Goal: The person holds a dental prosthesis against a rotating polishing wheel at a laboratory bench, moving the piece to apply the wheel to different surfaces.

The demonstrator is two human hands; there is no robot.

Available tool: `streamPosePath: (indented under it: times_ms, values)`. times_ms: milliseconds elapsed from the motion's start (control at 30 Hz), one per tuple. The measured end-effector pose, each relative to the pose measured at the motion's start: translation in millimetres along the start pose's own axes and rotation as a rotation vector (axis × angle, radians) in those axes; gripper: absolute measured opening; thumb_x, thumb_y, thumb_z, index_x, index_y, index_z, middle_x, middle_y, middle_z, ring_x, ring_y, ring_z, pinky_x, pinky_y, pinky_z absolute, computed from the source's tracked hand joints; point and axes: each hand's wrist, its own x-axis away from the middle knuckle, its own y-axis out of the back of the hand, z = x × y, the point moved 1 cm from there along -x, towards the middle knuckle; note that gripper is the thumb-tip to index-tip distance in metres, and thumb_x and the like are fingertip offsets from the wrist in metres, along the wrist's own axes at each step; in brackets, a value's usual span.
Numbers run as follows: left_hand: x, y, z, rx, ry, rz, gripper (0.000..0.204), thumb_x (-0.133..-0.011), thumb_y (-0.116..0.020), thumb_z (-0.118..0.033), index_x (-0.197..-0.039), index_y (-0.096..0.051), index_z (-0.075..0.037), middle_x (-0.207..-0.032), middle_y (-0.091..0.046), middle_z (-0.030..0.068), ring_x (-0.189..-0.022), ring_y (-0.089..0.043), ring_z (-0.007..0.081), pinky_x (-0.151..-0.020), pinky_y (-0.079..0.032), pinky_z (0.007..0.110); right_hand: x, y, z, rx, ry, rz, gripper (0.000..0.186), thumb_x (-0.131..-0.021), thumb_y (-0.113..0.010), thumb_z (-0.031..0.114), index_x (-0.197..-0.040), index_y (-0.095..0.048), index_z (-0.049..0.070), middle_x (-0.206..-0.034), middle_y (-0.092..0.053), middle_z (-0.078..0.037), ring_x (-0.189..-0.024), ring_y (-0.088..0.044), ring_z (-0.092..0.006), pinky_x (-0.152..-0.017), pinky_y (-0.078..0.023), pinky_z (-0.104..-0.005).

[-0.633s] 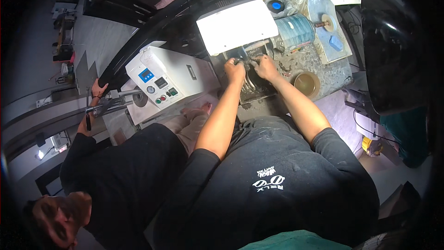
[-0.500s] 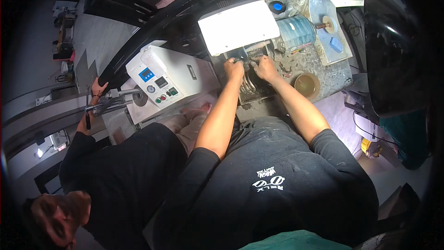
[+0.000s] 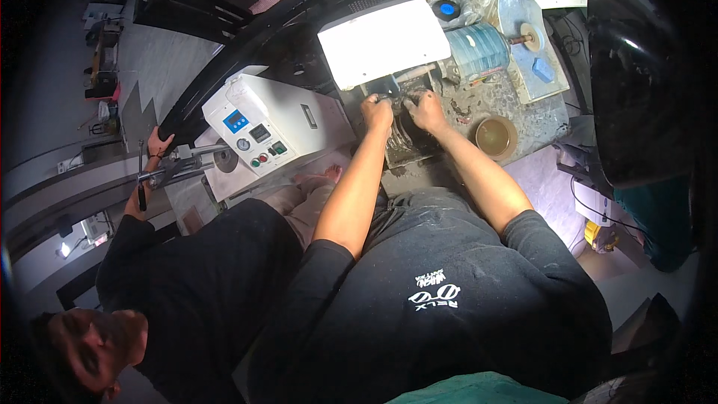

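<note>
At a muddy grinding machine [image 3: 407, 142] with a white hood [image 3: 381, 37], my left hand [image 3: 378, 112] and my right hand [image 3: 425, 112] are side by side just below the hood. Both have bent, closed fingers around something dark and small, which is too hidden to make out. A pale horizontal rod sits just above my fingers. To the right, a brown tub of cloudy liquid [image 3: 495, 137] stands on the dirty worktop [image 3: 535, 123].
A white control box [image 3: 265, 123] is on the left, beside a person in black [image 3: 194, 269] gripping a dark frame. A blue water jug [image 3: 480, 52], a tray [image 3: 546, 86] with a blue block, and a bagged item [image 3: 456, 4] lie at the back right. A dark curved panel [image 3: 628, 82] borders the right.
My hands have shifted very slightly at the machine and still work at the same spot. The other person's head has moved a little.
</note>
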Motion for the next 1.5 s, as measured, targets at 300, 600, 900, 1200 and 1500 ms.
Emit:
streamPosePath:
  times_ms: [300,600,900,1200,1500]
  values:
    - [-6,3,18,-0.246,-0.383,-0.021,0.007,-0.068,-0.056,-0.001,-0.072,-0.056,0.005,-0.068,-0.060,0.0165,-0.065,-0.058,0.0223,-0.061,-0.044,0.036,6,6,14,-0.084,0.065,-0.062,0.024,-0.073,-0.064,0.013,-0.090,-0.064,-0.004,-0.080,-0.059,-0.028,-0.080,-0.060,-0.0411,-0.071,-0.048,-0.0397]
    - [-1,11,14,-0.182,-0.434,0.026,0.008,-0.069,-0.057,-0.002,-0.074,-0.057,0.004,-0.070,-0.061,0.0201,-0.067,-0.062,0.0306,-0.062,-0.045,0.038,8,-1,5,-0.079,0.078,-0.074,0.026,-0.073,-0.065,0.014,-0.090,-0.064,-0.006,-0.079,-0.060,-0.028,-0.080,-0.061,-0.0402,-0.072,-0.048,-0.0404]
    - [3,8,4,-0.106,-0.150,0.030,0.012,-0.072,-0.058,-0.001,-0.080,-0.056,0.007,-0.077,-0.063,0.0093,-0.074,-0.057,0.0157,-0.069,-0.044,0.031,4,2,8,-0.015,0.041,-0.050,0.024,-0.074,-0.064,0.014,-0.089,-0.064,-0.006,-0.079,-0.059,-0.029,-0.082,-0.060,-0.0401,-0.072,-0.048,-0.0400]
    - [-18,1,29,-0.281,-0.348,-0.004,0.022,-0.070,-0.060,-0.006,-0.084,-0.057,0.010,-0.083,-0.063,0.0243,-0.079,-0.062,0.0342,-0.072,-0.046,0.039,3,1,9,-0.070,-0.003,-0.039,0.023,-0.074,-0.062,0.012,-0.091,-0.064,-0.004,-0.084,-0.061,-0.026,-0.083,-0.060,-0.0394,-0.073,-0.048,-0.0399]
    - [4,-2,9,-0.123,-0.289,-0.034,0.011,-0.069,-0.057,-0.001,-0.077,-0.059,0.006,-0.071,-0.061,0.0124,-0.067,-0.057,0.0190,-0.064,-0.044,0.033,5,1,6,-0.039,-0.006,-0.063,0.025,-0.074,-0.063,0.014,-0.092,-0.064,-0.004,-0.084,-0.061,-0.028,-0.084,-0.060,-0.0393,-0.076,-0.048,-0.0406]
